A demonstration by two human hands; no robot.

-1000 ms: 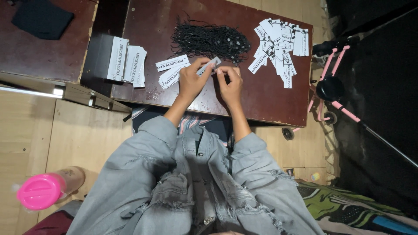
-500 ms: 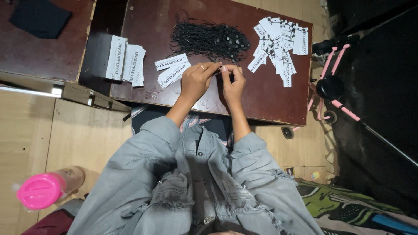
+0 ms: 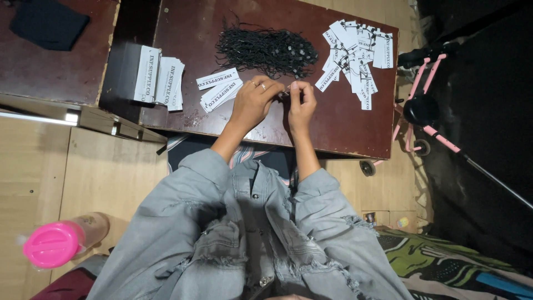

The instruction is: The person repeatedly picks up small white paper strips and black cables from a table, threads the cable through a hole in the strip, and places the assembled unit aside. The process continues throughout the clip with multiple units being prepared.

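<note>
a dark reddish-brown tabletop (image 3: 183,33), worn and scuffed at its near edge, stands over a pale wood floor (image 3: 83,166). both hands meet just in front of a tangled heap of black strings (image 3: 266,51). the left hand (image 3: 256,101), rings on two fingers, is curled with its fingertips pinched together; the right hand (image 3: 301,103) is pinched the same way, and the two touch at a small dark piece (image 3: 285,93) between them, too small to tell what it is. just left of the left hand lie two small stacks of white paper tags (image 3: 218,86), flat and rectangular. further left, a thicker pile of tags (image 3: 159,76) leans by a dark box (image 3: 122,71) at the tabletop's edge. to the right, a loose scatter of strung tags (image 3: 355,50) spreads toward the far corner. bare wood stays open between the hands and the near edge, and behind the left stacks. a pink-capped bottle (image 3: 53,243) stands on the floor, well apart.
</note>
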